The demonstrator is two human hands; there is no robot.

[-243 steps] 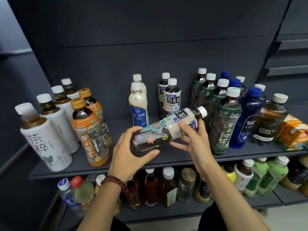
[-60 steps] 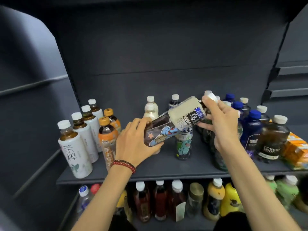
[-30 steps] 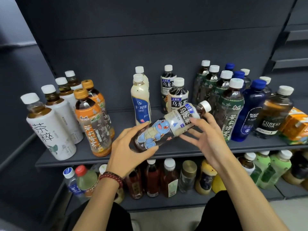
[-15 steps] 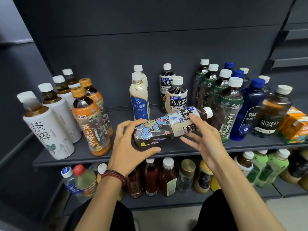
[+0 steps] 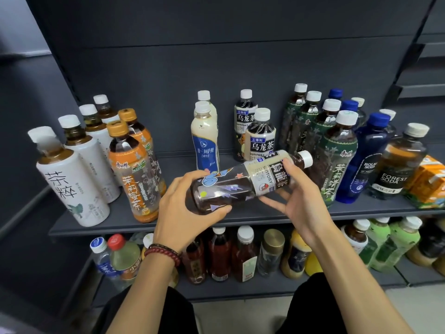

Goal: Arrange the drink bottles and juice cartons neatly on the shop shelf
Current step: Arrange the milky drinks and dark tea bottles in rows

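The oolong tea bottle is off the shelf, held almost on its side in the air above the middle of the front edge, with its white cap pointing right and slightly toward the back panel. The left grip is wrapped round the bottle's base, fingers over the top and thumb underneath. The right grip pinches the labelled end near the neck, with the thumb on the label and the fingers spread below. A red bead bracelet sits on the left wrist.

Just behind the held bottle, two matching oolong bottles stand upright, one behind the other. To their left stands a pair of creamy milk tea bottles. Toward the left end are orange-labelled tea bottles beside a row of white-labelled tea bottles. To the right stand green-labelled tea bottles, then a blue soda bottle, then a brown soda bottle. Orange juice cartons sit at the right end. More bottles stand on the lower shelf.
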